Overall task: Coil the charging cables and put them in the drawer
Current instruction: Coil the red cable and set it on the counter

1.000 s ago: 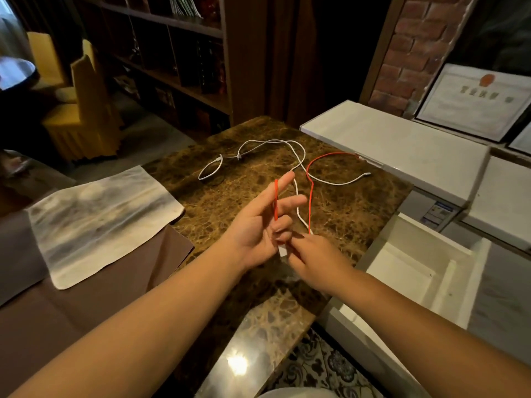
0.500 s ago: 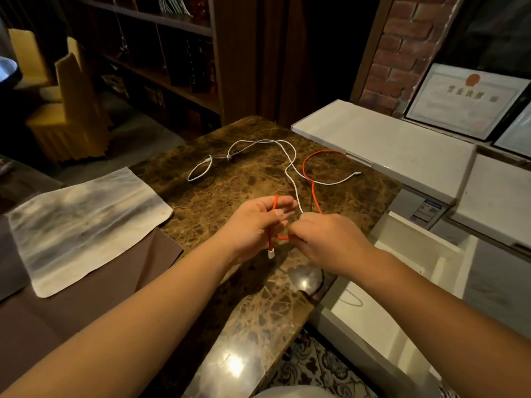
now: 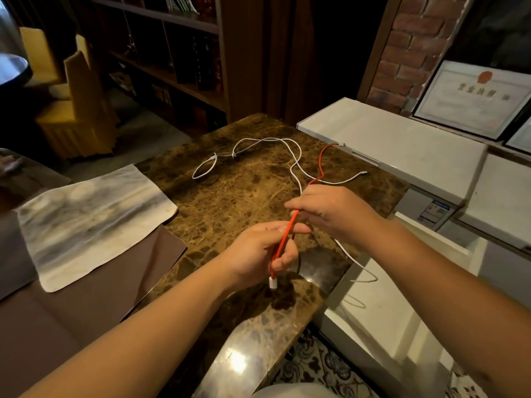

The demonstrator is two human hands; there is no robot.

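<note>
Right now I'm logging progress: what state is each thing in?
red cable: held doubled by both hands, far end on table
white cable: loose, uncoiled, one end dangling over drawer
drawer: open
left hand: gripping red cable
right hand: pinching red cable

— What is the table [image 3: 244, 193] made of?

— It looks like polished brown marble with pale veins, glossy enough to mirror a lamp near its front edge.

— And the cables?

— The red cable [image 3: 283, 239] has a smooth, matt jacket, probably rubbery plastic, ending in a white plastic plug [image 3: 272, 282]. The white cable [image 3: 264, 143] looks smooth and slightly shiny.

— The cloth [image 3: 92, 219] on the left?

— Soft, matt fabric, pale with grey mottling, lying on a brown sheet [image 3: 86, 305] with a smooth, dull finish.

— The drawer [image 3: 382, 320]?

— White, smooth, faintly glossy inside. The bookshelf [image 3: 172, 67] behind is dark wood, and the wall [image 3: 408, 44] is rough red brick.
</note>
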